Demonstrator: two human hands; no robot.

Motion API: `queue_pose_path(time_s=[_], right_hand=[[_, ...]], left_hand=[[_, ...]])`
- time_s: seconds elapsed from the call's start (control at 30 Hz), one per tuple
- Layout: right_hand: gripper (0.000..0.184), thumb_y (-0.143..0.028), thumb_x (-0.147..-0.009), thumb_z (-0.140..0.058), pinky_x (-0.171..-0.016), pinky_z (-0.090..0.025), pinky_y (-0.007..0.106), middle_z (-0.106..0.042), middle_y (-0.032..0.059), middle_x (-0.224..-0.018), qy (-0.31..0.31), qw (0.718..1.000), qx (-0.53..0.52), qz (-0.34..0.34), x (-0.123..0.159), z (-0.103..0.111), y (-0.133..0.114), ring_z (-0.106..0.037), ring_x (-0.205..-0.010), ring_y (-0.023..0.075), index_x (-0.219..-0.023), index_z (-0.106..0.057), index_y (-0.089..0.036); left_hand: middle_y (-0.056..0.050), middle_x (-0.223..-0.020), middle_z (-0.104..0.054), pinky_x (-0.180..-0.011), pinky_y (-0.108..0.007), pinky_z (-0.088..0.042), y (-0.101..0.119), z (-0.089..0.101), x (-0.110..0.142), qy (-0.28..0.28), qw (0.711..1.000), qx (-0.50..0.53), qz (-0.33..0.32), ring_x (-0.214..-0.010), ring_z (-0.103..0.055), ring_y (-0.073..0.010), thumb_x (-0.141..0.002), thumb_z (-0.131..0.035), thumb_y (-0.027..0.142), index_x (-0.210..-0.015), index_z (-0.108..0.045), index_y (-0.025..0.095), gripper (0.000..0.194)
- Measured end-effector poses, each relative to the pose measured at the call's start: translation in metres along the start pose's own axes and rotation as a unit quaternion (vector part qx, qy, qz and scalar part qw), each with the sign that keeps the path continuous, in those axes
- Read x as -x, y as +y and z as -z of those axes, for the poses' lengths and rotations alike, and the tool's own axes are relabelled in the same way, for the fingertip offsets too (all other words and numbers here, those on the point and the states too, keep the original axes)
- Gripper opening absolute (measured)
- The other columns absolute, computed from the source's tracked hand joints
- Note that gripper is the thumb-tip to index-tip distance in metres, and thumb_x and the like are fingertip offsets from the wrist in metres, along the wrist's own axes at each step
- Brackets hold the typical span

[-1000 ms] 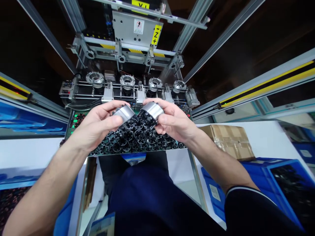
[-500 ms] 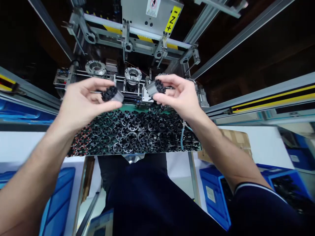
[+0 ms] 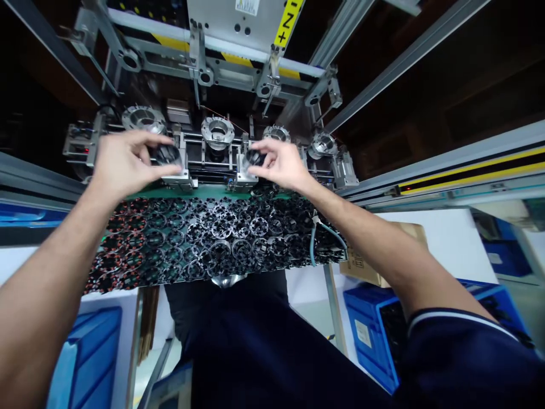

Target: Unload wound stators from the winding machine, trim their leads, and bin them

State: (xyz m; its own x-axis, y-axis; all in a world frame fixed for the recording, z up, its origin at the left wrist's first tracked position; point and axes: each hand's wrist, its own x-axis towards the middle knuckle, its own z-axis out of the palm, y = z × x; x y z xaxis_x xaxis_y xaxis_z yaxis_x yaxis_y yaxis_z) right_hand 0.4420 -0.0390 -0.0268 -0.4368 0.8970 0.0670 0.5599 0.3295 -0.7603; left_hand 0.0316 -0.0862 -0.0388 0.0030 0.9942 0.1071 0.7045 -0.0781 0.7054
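My left hand (image 3: 121, 165) is closed, thumb and fingers round a motor stator (image 3: 167, 154), a short metal cylinder with black plastic ends. It is in front of the machine's leftmost metal ring fixture (image 3: 143, 119). My right hand (image 3: 283, 165) pinches a second motor stator (image 3: 254, 159) at the machine's front, below and right of another ring fixture (image 3: 218, 132). Both stators are slightly blurred, and the fingers hide parts of them. Below the hands, many similar black-and-silver stators (image 3: 221, 221) stand in rows on a green surface, with orange-tipped ones (image 3: 123, 244) at the left.
Blue-handled pliers (image 3: 314, 244) lie on the stators at the right. Linkage bars with yellow-black stripes (image 3: 236, 59) hang above the fixtures. Upright frame posts flank the machine. Blue bins (image 3: 368, 335) and a cardboard box (image 3: 361, 270) are at the lower right.
Both hands have moved left in the picture, still holding their stators. The stators have turned in the fingers' grasp. The whole view has also shifted, and more ring fixtures show at right.
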Motion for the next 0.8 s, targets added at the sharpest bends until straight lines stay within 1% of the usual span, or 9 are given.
queue_pose_path(time_s=[0.1, 0.17, 0.23, 0.3, 0.4, 0.47, 0.57, 0.67, 0.8], right_hand=[[0.06, -0.052, -0.082, -0.096, -0.106, -0.071, 0.054, -0.089, 0.007, -0.119, -0.021, 0.997, 0.064, 0.025, -0.003, 0.003, -0.007, -0.079, -0.095, 0.026, -0.133, -0.082, -0.023], [0.06, -0.055, -0.089, -0.094, -0.104, -0.072, 0.052, -0.087, 0.0081, -0.124, -0.007, 0.996, 0.071, 0.044, -0.009, 0.004, -0.014, -0.078, -0.103, 0.0274, -0.139, -0.077, -0.025], [0.068, -0.065, -0.098, -0.089, -0.107, -0.072, 0.054, -0.085, 0.0099, -0.13, 0.019, 0.996, 0.067, 0.061, -0.02, 0.005, -0.022, -0.079, -0.114, 0.03, -0.151, -0.071, -0.027], [0.083, -0.076, -0.099, -0.088, -0.113, -0.072, 0.058, -0.084, 0.0113, -0.136, 0.031, 0.994, 0.074, 0.079, -0.036, 0.004, -0.029, -0.079, -0.123, 0.033, -0.164, -0.063, -0.029], [0.099, -0.082, -0.095, -0.091, -0.118, -0.071, 0.059, -0.084, 0.0136, -0.149, 0.027, 0.992, 0.085, 0.089, -0.07, -0.003, -0.037, -0.079, -0.131, 0.0348, -0.173, -0.059, -0.03], [0.096, -0.078, -0.097, -0.088, -0.119, -0.07, 0.057, -0.083, 0.016, -0.155, 0.024, 0.991, 0.097, 0.09, -0.094, -0.012, -0.04, -0.079, -0.136, 0.0353, -0.173, -0.061, -0.027], [0.081, -0.06, -0.096, -0.088, -0.124, -0.068, 0.06, -0.084, 0.0189, -0.156, 0.014, 0.984, 0.148, 0.095, -0.122, -0.027, -0.043, -0.077, -0.143, 0.0394, -0.163, -0.071, -0.019], [0.067, -0.042, -0.087, -0.094, -0.129, -0.065, 0.065, -0.087, 0.0185, -0.149, -0.014, 0.97, 0.226, 0.089, -0.135, -0.035, -0.045, -0.077, -0.144, 0.0443, -0.147, -0.083, -0.017], [0.063, -0.032, -0.077, -0.102, -0.13, -0.063, 0.068, -0.091, 0.0153, -0.14, -0.042, 0.954, 0.286, 0.084, -0.146, -0.034, -0.043, -0.08, -0.139, 0.0458, -0.137, -0.091, -0.018]], left_hand=[[0.022, -0.066, -0.052, -0.128, -0.069, -0.057, 0.0, 0.002, 0.003, -0.018, 0.998, -0.014, -0.051, -0.078, -0.078, -0.0059, -0.064, -0.105, 0.081, -0.13, -0.085, -0.007, 0.112], [0.019, -0.071, -0.063, -0.128, -0.063, -0.06, 0.005, 0.004, 0.013, -0.007, 0.997, 0.024, -0.079, -0.07, -0.067, -0.0018, -0.06, -0.111, 0.078, -0.129, -0.087, -0.002, 0.109], [0.006, -0.096, -0.084, -0.129, -0.055, -0.062, 0.014, 0.004, 0.033, 0.04, 0.988, 0.129, -0.073, -0.085, -0.074, -0.0075, -0.059, -0.119, 0.069, -0.134, -0.086, -0.001, 0.107], [-0.008, -0.123, -0.091, -0.128, -0.053, -0.064, 0.025, -0.003, 0.063, 0.097, 0.957, 0.27, -0.046, -0.109, -0.083, -0.0188, -0.06, -0.125, 0.056, -0.141, -0.085, 0.002, 0.105], [-0.012, -0.133, -0.091, -0.119, -0.048, -0.069, 0.036, -0.024, 0.118, 0.15, 0.884, 0.442, 0.027, -0.121, -0.085, -0.0261, -0.065, -0.125, 0.044, -0.143, -0.087, 0.013, 0.092], [-0.011, -0.127, -0.093, -0.109, -0.037, -0.069, 0.038, -0.039, 0.156, 0.177, 0.84, 0.504, 0.099, -0.118, -0.086, -0.0255, -0.062, -0.125, 0.044, -0.133, -0.091, 0.019, 0.082], [-0.008, -0.12, -0.095, -0.102, -0.027, -0.068, 0.03, -0.052, 0.208, 0.186, 0.785, 0.546, 0.226, -0.111, -0.087, -0.0225, -0.051, -0.126, 0.043, -0.122, -0.095, 0.024, 0.079], [-0.005, -0.118, -0.095, -0.104, -0.023, -0.068, 0.015, -0.051, 0.253, 0.2, 0.753, 0.543, 0.314, -0.107, -0.087, -0.0194, -0.046, -0.126, 0.041, -0.118, -0.096, 0.028, 0.079], [0.0, -0.116, -0.095, -0.103, -0.019, -0.067, 0.0, -0.044, 0.292, 0.22, 0.736, 0.535, 0.353, -0.107, -0.085, -0.0168, -0.046, -0.126, 0.045, -0.116, -0.097, 0.032, 0.077]])
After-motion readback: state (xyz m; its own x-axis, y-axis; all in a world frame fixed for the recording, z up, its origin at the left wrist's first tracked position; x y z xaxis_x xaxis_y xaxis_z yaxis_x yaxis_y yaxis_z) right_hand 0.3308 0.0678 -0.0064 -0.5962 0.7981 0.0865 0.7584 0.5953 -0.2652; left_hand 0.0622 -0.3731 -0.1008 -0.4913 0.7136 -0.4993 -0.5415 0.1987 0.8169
